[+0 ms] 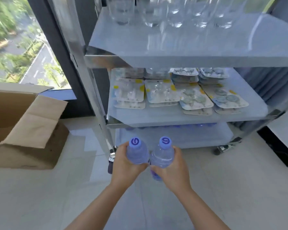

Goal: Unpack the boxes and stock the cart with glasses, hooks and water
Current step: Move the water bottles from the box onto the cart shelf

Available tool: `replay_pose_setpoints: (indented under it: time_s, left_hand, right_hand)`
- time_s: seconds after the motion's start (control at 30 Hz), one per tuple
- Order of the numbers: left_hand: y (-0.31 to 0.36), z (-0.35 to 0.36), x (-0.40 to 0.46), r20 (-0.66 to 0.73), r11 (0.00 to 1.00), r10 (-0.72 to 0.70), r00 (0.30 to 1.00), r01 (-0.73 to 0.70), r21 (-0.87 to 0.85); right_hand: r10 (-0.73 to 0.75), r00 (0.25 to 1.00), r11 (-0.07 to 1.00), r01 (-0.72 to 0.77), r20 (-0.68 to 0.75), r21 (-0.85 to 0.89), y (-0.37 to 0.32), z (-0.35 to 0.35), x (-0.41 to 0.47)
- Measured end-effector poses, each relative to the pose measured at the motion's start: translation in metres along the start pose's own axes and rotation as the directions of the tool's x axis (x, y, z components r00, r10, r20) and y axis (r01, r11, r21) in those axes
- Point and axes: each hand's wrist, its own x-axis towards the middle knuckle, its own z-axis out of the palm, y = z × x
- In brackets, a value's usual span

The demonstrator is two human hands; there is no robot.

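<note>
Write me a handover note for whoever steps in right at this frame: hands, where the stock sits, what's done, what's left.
Left hand grips one water bottle; right hand grips another bottle. Both are upright, side by side, in front of the cart's bottom shelf.
Glasses stand on the top shelf. Hook packs lie stacked on the middle shelf. Blue caps show at the back of the bottom shelf.
An open box sits on the floor to the left; its contents are hidden.
Left: set these two bottles on the bottom shelf, then check the box for more.
</note>
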Motion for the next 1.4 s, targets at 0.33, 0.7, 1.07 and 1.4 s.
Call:
replay_pose_setpoints:
  time_s: [0.33,0.7,1.07,1.4]
  left_hand:
    - [-0.12,0.042,0.117,-0.129,0.987,0.075,0.989,-0.055,0.152]
    - [-0.133,0.056,0.189,-0.21,0.964,0.217,0.953,-0.176,0.197]
    - [-0.15,0.057,0.213,-0.258,0.942,0.334,0.907,-0.312,0.124]
    - [-0.163,0.056,0.225,-0.247,0.929,0.369,0.896,-0.344,0.138]
  right_hand:
    - [-0.203,0.978,0.979,0.202,0.041,0.024,0.103,0.104,0.139]
    - [-0.377,0.926,0.91,0.377,-0.031,0.172,0.098,0.145,0.213]
    - [-0.425,0.9,0.88,0.436,-0.097,0.187,0.101,0.155,0.229]
    - [-0.389,0.908,0.906,0.408,-0.154,0.116,0.112,0.17,0.224]
